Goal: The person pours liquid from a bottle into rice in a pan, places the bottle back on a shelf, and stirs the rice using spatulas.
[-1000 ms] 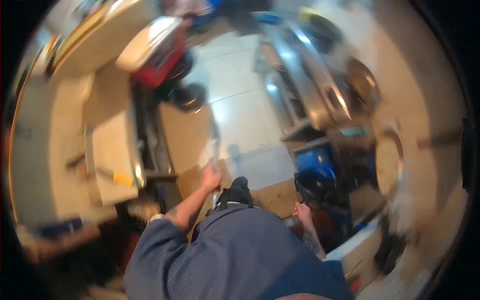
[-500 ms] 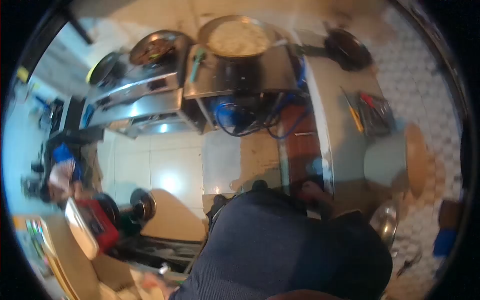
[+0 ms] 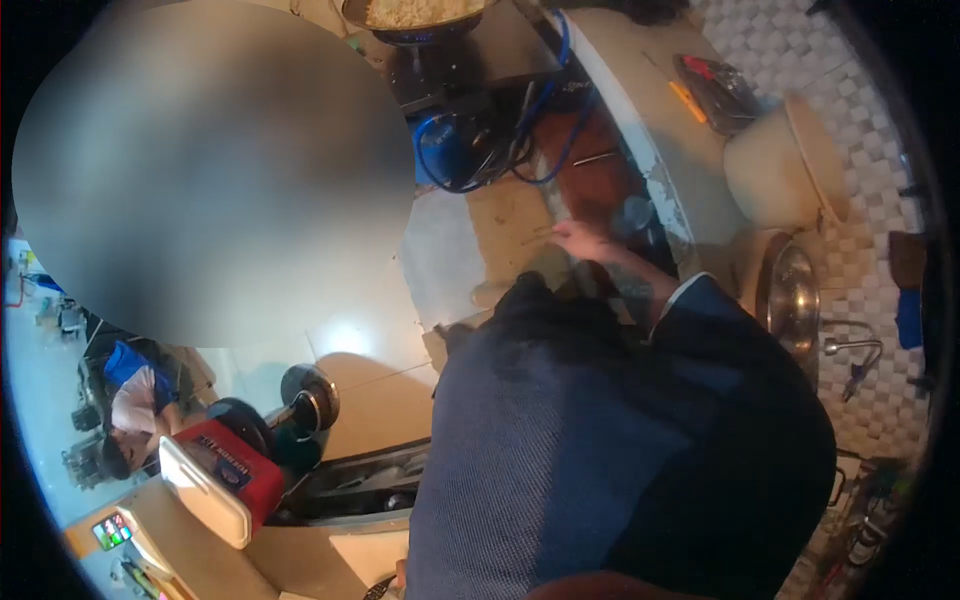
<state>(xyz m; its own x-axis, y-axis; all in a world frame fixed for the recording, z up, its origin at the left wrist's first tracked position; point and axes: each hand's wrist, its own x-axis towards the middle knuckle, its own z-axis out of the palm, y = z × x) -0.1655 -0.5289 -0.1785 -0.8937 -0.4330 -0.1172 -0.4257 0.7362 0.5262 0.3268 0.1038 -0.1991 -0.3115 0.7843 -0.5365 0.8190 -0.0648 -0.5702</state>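
My right hand (image 3: 585, 242) reaches out over the floor near the brown mat area, below the blue hoses. Its fingers are closed, and a thin, light, stick-like thing (image 3: 538, 236) juts left from them, too small to name. A clear cup-like thing (image 3: 637, 212) is close to the hand on its right. Only a sliver of my left hand (image 3: 401, 574) shows at the bottom edge, beside my dark clothing; its fingers are hidden. Next to it lies a dark patterned thing (image 3: 380, 588).
A wide pan (image 3: 425, 15) of pale food stands at the top. At right are a white bucket (image 3: 765, 165), a metal bowl (image 3: 790, 295) and a tap (image 3: 850, 345). A red cool box (image 3: 235, 465) stands lower left, near another person (image 3: 140, 400). A large blur covers the upper left.
My view has turned and shifted. My right hand has moved forward and left, away from my side. My left hand has slipped mostly out of sight behind my clothing.
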